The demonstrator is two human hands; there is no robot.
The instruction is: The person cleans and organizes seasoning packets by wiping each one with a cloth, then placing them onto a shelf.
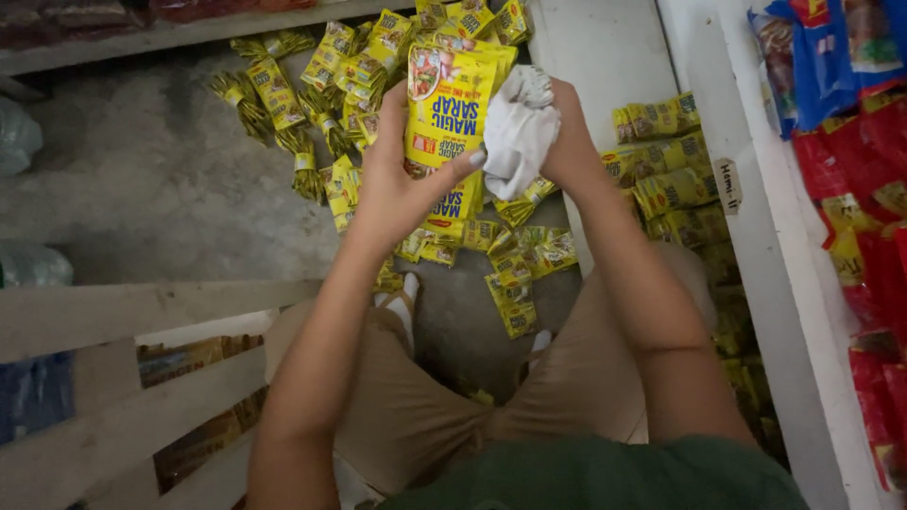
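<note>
Sachet strip, yellow, is hanging above the floor, left hand fingers pinching it while right hand is clutching a white cloth; rubbing too hard is risking it slipping onto the loose sachets.

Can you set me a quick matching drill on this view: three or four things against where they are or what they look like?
Things:
1. left hand
2. right hand
3. loose sachet strips
4. red packets

Places or states:
A. spread on the grey floor
B. at the right edge of the view
C. holding the large yellow packet
D. pressing the white cloth against that packet

Pairs: 1-C, 2-D, 3-A, 4-B
</note>
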